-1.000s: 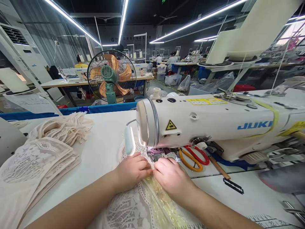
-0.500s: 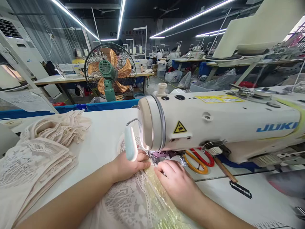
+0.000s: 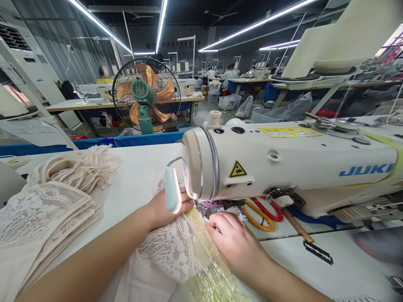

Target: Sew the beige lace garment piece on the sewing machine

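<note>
My left hand point(image 3: 166, 207) lies with outstretched fingers on a pale pink lace piece point(image 3: 171, 251), just left of the needle area. A pale blue lamp head point(image 3: 172, 191) hides part of this hand. Right of the presser foot point(image 3: 201, 207), my right hand point(image 3: 231, 237) is closed, with a small metallic bit showing between thumb and fingers; what it belongs to is hidden. The lace passes under the head of a white sewing machine point(image 3: 245, 161). Beneath the lace and by my right hand lies shiny yellowish film point(image 3: 217, 283).
Stacked lace pieces point(image 3: 63, 214) lie at the left of the white table point(image 3: 135, 163). Orange-handled scissors point(image 3: 262, 224), a red handle point(image 3: 273, 209) and a wooden-handled blade point(image 3: 317, 251) lie under the machine arm. A large fan point(image 3: 146, 94) stands behind the table.
The lace has moved forward under the machine, and its near edge now shows with more yellowish film bared. My left hand has shifted slightly forward and left; my right hand stays almost in place.
</note>
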Demonstrator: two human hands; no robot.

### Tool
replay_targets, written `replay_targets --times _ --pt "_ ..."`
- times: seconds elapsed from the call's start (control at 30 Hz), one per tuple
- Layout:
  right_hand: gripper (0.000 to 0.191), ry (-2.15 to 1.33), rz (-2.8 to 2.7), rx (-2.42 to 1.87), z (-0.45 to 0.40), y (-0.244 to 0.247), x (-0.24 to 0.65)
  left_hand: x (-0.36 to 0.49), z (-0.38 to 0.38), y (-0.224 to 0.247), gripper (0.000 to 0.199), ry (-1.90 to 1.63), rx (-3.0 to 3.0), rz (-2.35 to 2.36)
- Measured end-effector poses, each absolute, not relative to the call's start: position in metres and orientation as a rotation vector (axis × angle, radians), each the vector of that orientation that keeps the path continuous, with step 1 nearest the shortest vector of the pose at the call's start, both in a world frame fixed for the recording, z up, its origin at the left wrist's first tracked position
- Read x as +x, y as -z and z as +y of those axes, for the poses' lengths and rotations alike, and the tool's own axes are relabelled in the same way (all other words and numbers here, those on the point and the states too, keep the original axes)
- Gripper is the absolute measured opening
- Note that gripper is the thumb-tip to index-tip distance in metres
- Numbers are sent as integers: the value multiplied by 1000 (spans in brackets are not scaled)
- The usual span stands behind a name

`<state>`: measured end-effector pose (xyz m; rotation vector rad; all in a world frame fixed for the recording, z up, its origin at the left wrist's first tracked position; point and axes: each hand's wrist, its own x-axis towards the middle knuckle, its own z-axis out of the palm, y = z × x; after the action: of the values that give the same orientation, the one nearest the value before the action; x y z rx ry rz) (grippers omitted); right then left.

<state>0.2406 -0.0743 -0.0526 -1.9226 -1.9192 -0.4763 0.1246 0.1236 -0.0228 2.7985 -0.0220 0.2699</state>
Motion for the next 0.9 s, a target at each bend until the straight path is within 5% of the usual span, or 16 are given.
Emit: replay_targets --times 0.27,0.53,0.73,0.9 --pt "33 350 -1917 -1949 -81 44 240 100 103 6 28 -337 3047 -215" --pt "23 182 -1809 -1836 -96 29 231 94 72 -1 23 116 3080 -165" --pt "17 -67 -1671 -1795 -130 32 214 98 79 3 9 -50 2653 65" --pt "67 -344 -1627 -1653 -129 58 192 100 79 -1 9 -173 2272 355"
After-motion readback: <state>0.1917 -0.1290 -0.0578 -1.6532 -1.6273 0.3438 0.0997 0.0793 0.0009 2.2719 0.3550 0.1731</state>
